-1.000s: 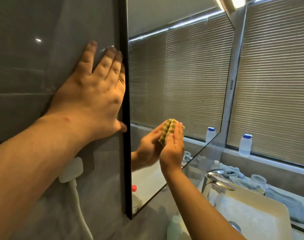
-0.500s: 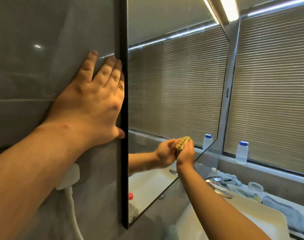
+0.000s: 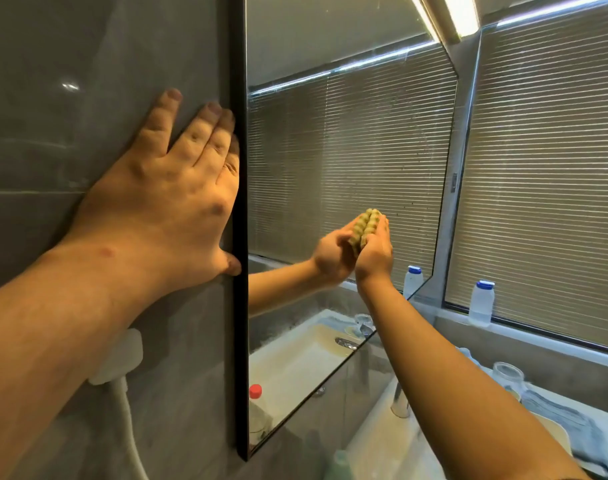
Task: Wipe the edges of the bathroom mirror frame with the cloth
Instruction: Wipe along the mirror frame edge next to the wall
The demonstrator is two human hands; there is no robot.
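The mirror hangs on a grey tiled wall, and its thin black frame runs down its left edge. My left hand lies flat on the tile with spread, straight fingers, and its little finger and thumb touch that frame edge. My right hand holds a folded yellow-green cloth against the glass, right of centre and above the mirror's lower edge. In the reflection my thumb clamps the cloth. The cloth's top sticks out above my fingertips.
A white sink with a chrome faucet sits below the mirror. On the ledge by the blinds stand a blue-capped bottle, a glass jar and a grey towel. A white plug with cable hangs lower left.
My right hand slid the cloth down toward the mirror's lower edge, then back up the glass. My left hand stayed flat on the wall.
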